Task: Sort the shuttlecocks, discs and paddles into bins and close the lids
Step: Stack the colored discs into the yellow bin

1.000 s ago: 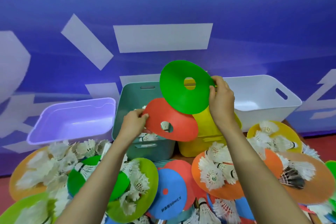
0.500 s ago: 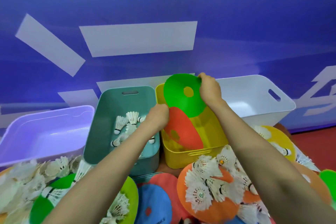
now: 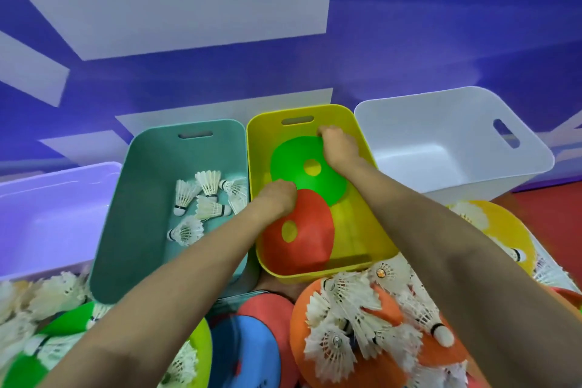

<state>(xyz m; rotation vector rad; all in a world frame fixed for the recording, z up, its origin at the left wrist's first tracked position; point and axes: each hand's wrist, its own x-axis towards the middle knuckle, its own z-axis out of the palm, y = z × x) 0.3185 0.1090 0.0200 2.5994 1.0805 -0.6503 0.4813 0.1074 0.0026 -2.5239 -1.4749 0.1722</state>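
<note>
Both my hands reach into the yellow bin (image 3: 374, 164). My right hand (image 3: 338, 145) grips the far edge of a green disc (image 3: 293, 167) that lies low inside the bin. My left hand (image 3: 277, 197) grips the upper left edge of a red disc (image 3: 311, 230), which sits in the bin's near half and partly overlaps the green one. The teal bin (image 3: 145, 198) to the left holds several white shuttlecocks (image 3: 204, 198).
An empty white bin (image 3: 441, 123) stands right of the yellow one and a purple bin (image 3: 47, 217) stands at far left. In front lie blue (image 3: 252, 356), orange (image 3: 390, 365), yellow (image 3: 504, 230) and green discs with loose shuttlecocks (image 3: 349, 318) piled on them. A purple wall rises behind.
Both hands have lowered the green and red discs from above the bins down into the yellow bin. The view has tipped downward and closer to the bins.
</note>
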